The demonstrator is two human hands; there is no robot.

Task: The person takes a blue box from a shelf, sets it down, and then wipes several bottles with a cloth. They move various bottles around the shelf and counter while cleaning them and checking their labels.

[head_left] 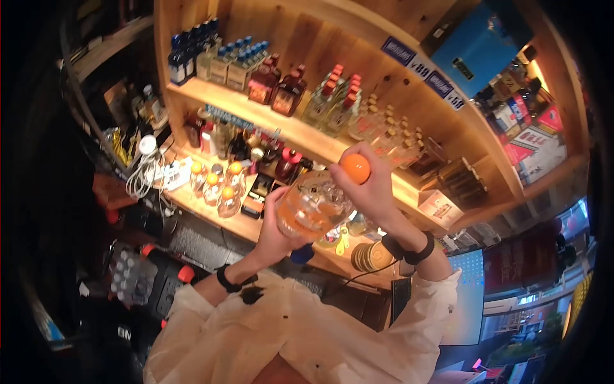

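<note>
A large clear glass bottle [310, 208] with orange markings is held tilted in front of my chest, its neck pointing up and to the right. My left hand [275, 232] is wrapped round the lower body of the bottle. Around the neck end, my right hand [374, 195] grips beside the round orange cap [355, 168]. The cap sits at the end of the neck; whether it is loose is hidden by the fingers. Several similar orange-capped bottles [228, 201] stand on the wooden counter to the left.
Ahead, a wooden shelf [307, 137] bears rows of liquor bottles [288, 91]. White cables [144, 173] lie at the counter's left end. On the right are a small box [440, 208], a stack of round gold lids [372, 256] and a lit screen [465, 294]. A black-and-orange case [167, 281] stands lower left.
</note>
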